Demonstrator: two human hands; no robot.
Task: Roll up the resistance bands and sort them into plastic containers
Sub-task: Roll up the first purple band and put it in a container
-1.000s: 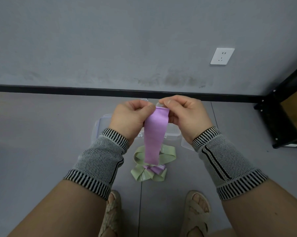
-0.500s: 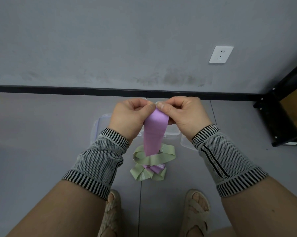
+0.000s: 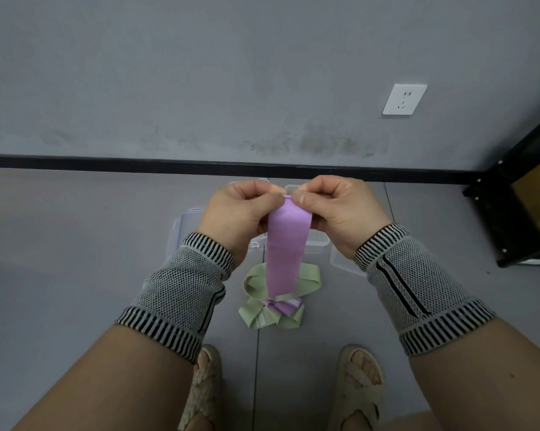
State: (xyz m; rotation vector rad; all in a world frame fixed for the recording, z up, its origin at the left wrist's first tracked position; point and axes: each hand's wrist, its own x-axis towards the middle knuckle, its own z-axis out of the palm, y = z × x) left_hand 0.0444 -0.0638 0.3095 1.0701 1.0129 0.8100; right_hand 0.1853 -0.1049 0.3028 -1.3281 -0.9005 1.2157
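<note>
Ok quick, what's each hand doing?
Left hand: closed, pinching the purple band at its top.
Right hand: closed, pinching the same band.

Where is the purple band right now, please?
The purple band hangs mid-frame, its top end pinched between the left hand and right hand, above the green bands on the floor.

No legible text, brand, number or sign anywhere in view. White tag on a green band (image 3: 260, 320) in the floor pile: too small to read. White wall socket (image 3: 404, 99): slot openings only, no marking. Cardboard box (image 3: 539, 202) on the black shelf at right: no readable print; pale label at its upper edge cut off by the frame.
</note>
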